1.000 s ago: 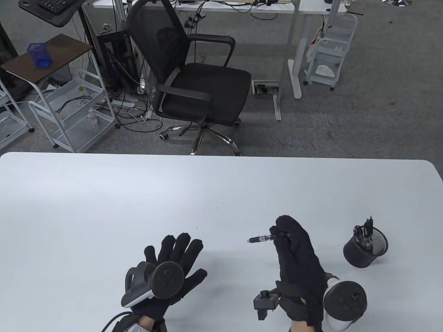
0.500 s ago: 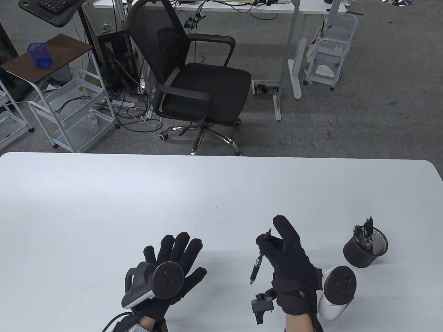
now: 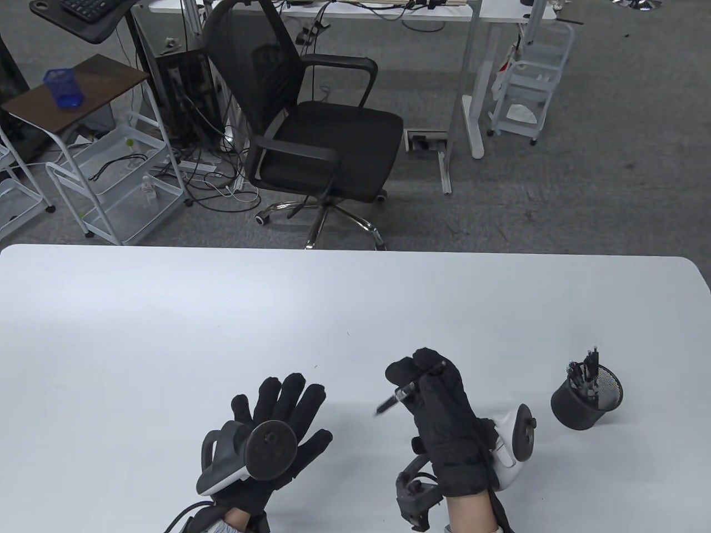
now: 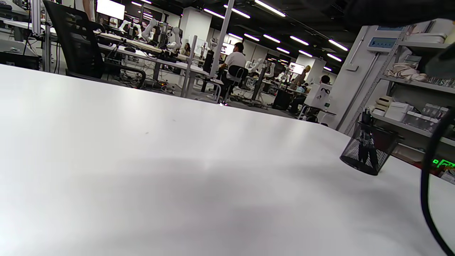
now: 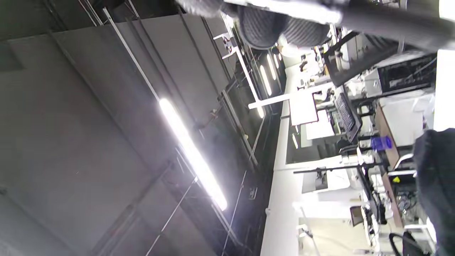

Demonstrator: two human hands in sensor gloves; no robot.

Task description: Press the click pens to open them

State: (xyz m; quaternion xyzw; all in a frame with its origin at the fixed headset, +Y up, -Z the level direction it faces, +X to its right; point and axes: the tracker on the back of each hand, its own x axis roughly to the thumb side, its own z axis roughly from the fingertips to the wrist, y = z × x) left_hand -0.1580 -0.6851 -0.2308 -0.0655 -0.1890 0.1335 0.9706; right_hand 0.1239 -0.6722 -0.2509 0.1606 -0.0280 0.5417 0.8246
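Table view: right hand grasps a click pen above the table near its front edge; left hand lies flat, fingers spread. Left wrist view: mesh pen cup stands near the right edge

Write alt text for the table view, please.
A gloved right hand holds a click pen above a white table, beside a black mesh cup of more pens. The left hand lies flat, fingers spread.

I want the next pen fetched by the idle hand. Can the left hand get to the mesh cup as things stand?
Probably not directly: the left hand lies flat, and the right hand holding a pen sits between it and the mesh cup.
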